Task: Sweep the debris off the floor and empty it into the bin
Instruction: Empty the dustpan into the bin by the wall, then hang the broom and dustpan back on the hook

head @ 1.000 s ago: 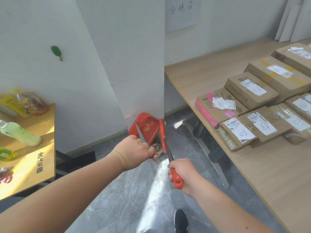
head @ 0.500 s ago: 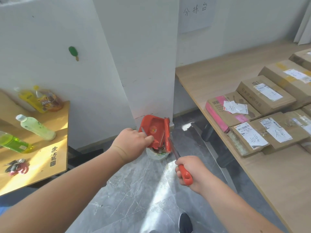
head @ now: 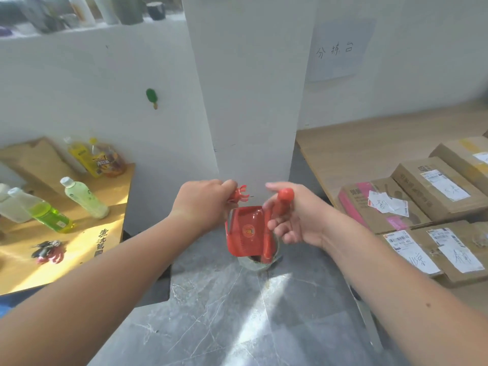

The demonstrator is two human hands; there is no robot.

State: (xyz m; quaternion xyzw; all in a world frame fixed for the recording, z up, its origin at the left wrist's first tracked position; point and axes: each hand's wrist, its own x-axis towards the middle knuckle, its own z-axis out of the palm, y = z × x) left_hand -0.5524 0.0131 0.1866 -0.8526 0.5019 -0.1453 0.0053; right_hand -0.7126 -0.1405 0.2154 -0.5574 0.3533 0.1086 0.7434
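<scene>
Centre frame: left hand [head: 203, 204] closed on the clip-topped handle end of the red plastic dustpan [head: 244, 231], which hangs tipped over the small pale round bin [head: 257, 262] on the grey marble floor [head: 224, 313]. Judged: the tilt lets debris slide out. Right hand [head: 293, 217], fingers loosely curled, holds the red-handled broom [head: 277, 210] upright beside the pan, out of the way. Debris not clearly visible.

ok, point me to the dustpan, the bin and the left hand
dustpan [head: 244, 231], head view, on its red ribbed pan face
bin [head: 254, 264], head view, on its pale front rim under the dustpan
left hand [head: 200, 204], head view, on the back of the hand
</scene>
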